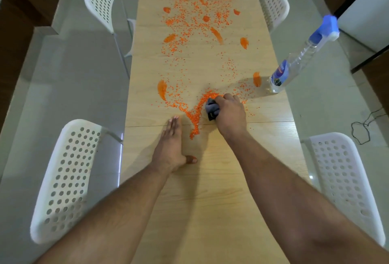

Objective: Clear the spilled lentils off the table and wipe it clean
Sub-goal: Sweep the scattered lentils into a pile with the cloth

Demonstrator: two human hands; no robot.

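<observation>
Orange lentils (195,17) lie scattered along the long wooden table (210,179), with orange smears among them. A denser ridge of lentils (195,116) curves in front of me. My right hand (230,114) is closed around a bunched grey cloth (212,109), pressed on the table just right of that ridge. My left hand (171,145) rests on its edge on the table left of the ridge, fingers straight and together, thumb out, holding nothing.
A clear spray bottle (294,61) with a blue and white head stands at the table's right edge. White perforated chairs stand on both sides: near left (65,179), far left (103,0), near right (345,183), far right (271,0). A cable (364,129) lies on the floor.
</observation>
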